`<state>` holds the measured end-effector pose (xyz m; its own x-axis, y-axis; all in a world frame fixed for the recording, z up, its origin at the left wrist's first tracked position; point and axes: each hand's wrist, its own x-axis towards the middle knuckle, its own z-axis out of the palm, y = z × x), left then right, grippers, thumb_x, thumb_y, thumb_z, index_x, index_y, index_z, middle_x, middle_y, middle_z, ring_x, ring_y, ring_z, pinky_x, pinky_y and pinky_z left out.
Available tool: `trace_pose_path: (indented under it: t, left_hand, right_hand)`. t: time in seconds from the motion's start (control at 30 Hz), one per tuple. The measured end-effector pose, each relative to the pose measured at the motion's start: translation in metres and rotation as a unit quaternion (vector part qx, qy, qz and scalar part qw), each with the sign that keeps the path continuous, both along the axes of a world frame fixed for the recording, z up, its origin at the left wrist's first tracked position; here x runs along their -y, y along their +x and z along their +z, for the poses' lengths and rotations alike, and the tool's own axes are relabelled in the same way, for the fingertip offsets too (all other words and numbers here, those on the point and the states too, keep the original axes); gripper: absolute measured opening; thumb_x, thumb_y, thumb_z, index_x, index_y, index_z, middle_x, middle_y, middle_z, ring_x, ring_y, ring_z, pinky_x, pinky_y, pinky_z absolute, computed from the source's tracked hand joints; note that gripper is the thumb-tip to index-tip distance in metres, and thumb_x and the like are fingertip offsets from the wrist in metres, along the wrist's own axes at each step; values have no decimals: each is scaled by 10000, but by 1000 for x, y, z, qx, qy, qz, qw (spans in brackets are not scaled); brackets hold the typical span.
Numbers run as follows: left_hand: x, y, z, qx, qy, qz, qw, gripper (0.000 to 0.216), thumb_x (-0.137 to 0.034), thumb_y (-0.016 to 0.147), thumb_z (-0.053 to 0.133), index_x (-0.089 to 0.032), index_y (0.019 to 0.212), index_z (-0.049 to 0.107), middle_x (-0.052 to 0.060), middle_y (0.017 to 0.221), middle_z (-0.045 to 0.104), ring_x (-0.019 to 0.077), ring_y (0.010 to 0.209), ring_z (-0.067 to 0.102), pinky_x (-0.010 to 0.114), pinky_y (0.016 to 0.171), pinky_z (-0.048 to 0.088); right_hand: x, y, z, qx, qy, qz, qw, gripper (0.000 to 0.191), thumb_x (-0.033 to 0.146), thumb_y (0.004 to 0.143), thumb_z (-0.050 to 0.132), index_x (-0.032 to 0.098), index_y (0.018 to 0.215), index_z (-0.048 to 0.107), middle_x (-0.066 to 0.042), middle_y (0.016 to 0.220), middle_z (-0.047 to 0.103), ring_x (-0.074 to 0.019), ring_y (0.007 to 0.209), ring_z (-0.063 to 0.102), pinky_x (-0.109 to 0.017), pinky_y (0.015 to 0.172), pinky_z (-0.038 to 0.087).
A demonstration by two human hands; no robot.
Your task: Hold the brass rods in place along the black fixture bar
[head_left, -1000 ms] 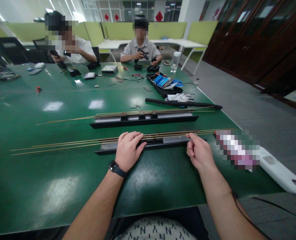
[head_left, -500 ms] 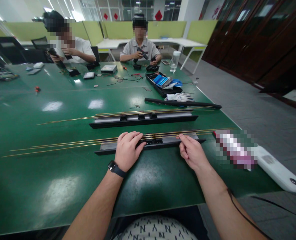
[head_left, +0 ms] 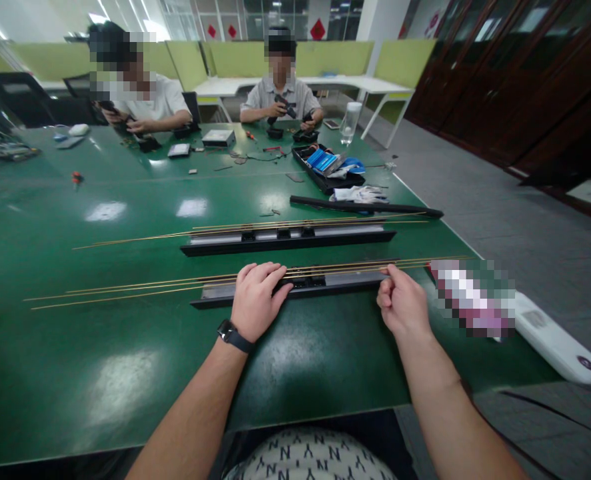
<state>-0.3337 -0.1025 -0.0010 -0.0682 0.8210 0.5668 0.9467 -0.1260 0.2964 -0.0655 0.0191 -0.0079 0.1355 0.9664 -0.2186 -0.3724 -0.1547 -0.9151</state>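
Rods [head_left: 335, 269] could bend if the right hand [head_left: 402, 298], grip apparently pinched on one toward the channel [head_left: 345, 289]'s 3 o'clock end, pulls askew; left hand [head_left: 258, 299], grip half-curled, hides any hold.

Open run along the near edge of the desk [head_left: 300, 393], fenced only by the forearms [head_left: 195, 400]. Left hand [head_left: 258, 297] and right hand [head_left: 405, 300] block part of the near channel [head_left: 335, 291]; I see room between them, crossed by thin rods [head_left: 335, 268]. Slim lane before the far channel [head_left: 290, 244]. Toward the right edge, blurred pack [head_left: 470, 300] and white device [head_left: 555, 340] obstruct. Left edge side roomier.
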Motion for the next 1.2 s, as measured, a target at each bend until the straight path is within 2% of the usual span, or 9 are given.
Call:
trace_pose_path:
  t: [0.3,0.53,0.7,1.03,1.2]
  left_hand:
    - [0,0,0,4,1,-1,1000,283,-355,942,692,-240,1201,692,69,1216,742,250,1183,667,481,1099,417]
    - [0,0,0,5,5,-3,1000,279,-353,939,694,-237,1194,698,70,1212,744,253,1179,670,479,1104,416]
    - [0,0,0,4,4,-3,1000,278,-355,944,690,-236,1195,695,69,1211,743,247,1180,667,479,1108,411]
    - [0,0,-1,1,3,-1,1000,274,-355,947,683,-248,1199,690,70,1215,742,253,1185,666,483,1105,407]
    - [0,0,0,0,-1,-1,1000,275,-361,950,680,-244,1199,690,68,1218,741,248,1188,663,478,1111,402]
  right_hand:
    - [-6,4,1,-6,-6,-64,998,208,344,806,753,168,821,645,59,477,524,-51,307,359,-157,273,224]
    - [-4,3,2,2,-9,-50,999,217,364,812,759,177,831,650,60,488,530,-52,314,365,-153,272,230]
    - [0,1,1,11,-4,-5,1000,245,380,791,783,167,846,676,55,479,530,-52,302,358,-156,265,219]
    - [7,-7,-2,19,1,163,986,347,447,784,836,145,904,716,58,453,508,-41,286,329,-155,274,214]
    - [10,-12,-4,32,0,203,979,388,486,796,827,142,928,710,57,460,518,-37,284,319,-153,276,195]
